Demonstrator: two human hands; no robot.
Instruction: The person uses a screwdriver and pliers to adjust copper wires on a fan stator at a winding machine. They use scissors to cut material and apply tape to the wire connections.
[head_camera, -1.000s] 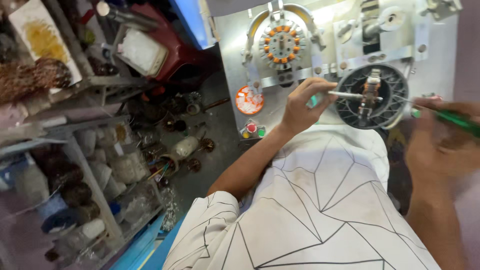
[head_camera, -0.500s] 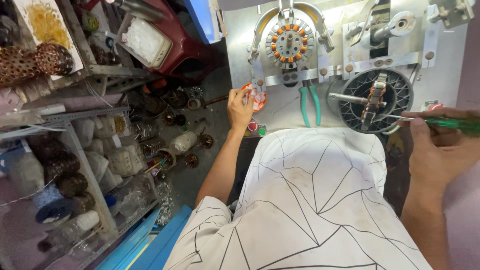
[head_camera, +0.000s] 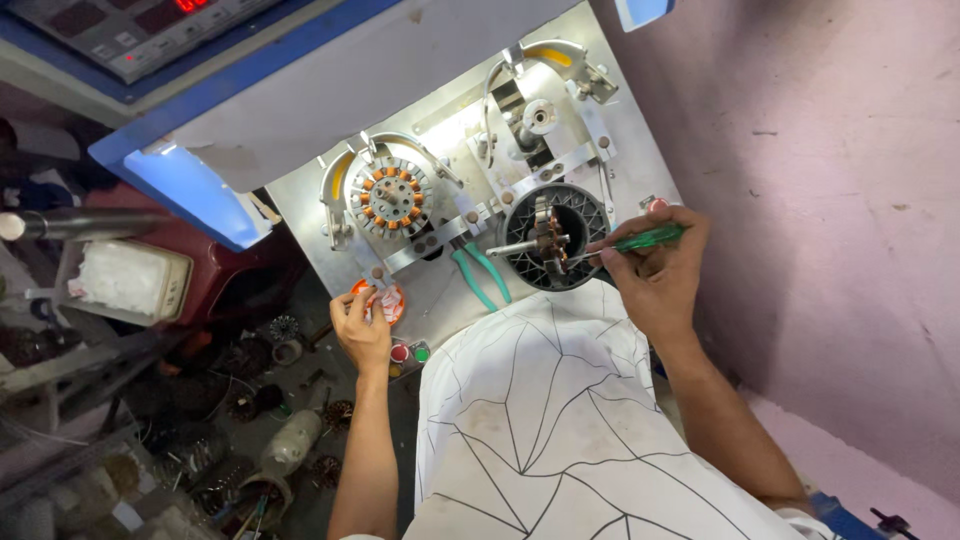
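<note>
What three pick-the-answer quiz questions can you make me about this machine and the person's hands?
1. Where does the left hand rest?
A. on the round orange button
B. on the white cloth
C. on the pink wall

2. What colour is the handle of the thin tool in the right hand?
A. red
B. green
C. yellow

3. How do the teal-handled pliers lie?
A. gripped
B. hanging
C. unheld on the metal plate

Answers: 1 A, fingers touch it. 2 B, the handle shows green. 3 C, no hand touches them.
</note>
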